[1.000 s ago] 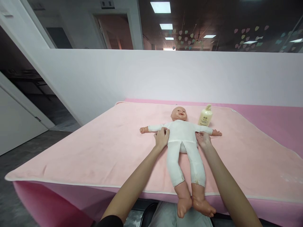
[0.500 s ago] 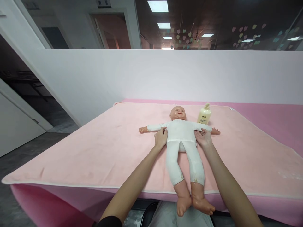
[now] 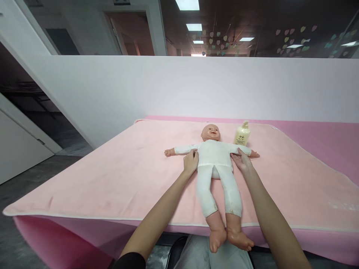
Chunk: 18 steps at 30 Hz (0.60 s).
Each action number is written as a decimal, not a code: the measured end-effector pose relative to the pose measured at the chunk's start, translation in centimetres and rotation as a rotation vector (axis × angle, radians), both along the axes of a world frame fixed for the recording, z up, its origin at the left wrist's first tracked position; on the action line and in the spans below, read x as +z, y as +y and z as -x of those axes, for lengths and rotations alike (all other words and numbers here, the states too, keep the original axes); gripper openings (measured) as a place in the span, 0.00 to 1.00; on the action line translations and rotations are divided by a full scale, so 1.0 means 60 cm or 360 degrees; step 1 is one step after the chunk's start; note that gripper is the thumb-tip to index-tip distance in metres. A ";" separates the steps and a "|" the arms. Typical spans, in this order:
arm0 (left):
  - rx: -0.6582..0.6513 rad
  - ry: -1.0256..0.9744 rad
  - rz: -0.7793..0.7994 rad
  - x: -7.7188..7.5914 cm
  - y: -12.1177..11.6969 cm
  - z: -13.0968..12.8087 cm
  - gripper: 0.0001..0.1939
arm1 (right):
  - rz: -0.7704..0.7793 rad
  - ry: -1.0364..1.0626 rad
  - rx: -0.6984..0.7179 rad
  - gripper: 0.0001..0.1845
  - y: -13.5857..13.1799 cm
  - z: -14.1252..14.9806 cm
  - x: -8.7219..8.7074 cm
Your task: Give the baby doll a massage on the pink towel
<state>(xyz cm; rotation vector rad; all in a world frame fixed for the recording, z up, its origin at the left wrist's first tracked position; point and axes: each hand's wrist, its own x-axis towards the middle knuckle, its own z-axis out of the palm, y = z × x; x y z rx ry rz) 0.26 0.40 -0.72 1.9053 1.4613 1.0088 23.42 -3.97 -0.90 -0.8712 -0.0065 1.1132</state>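
A baby doll (image 3: 215, 155) with a soft white cloth body lies on its back, arms spread wide and head toward the far wall. Its bare plastic feet reach past the near table edge, over my lap. My left hand (image 3: 191, 161) is closed against the torso, just below the doll's arm on that side. On the opposite side, my right hand (image 3: 241, 160) has its palm partly turned up, with the thumb by the sleeve and fingertips at the torso. Some fingertips are hidden by the doll. Behind its outstretched arm stands a pale yellow pump bottle (image 3: 242, 133).
A pink blanket (image 3: 112, 175) with a white edge covers most of the pink table (image 3: 322, 149). The white wall (image 3: 179, 86) rises behind, with glass above. A white door (image 3: 22, 142) and grey floor are at the left.
The view has shifted slightly. My right thumb sits a little higher by the doll's sleeve; my left hand and the doll stay nearly the same.
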 end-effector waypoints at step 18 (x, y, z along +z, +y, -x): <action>0.0025 -0.0118 0.0006 -0.007 0.003 -0.002 0.17 | 0.0041 0.0036 0.0091 0.05 -0.002 -0.011 -0.005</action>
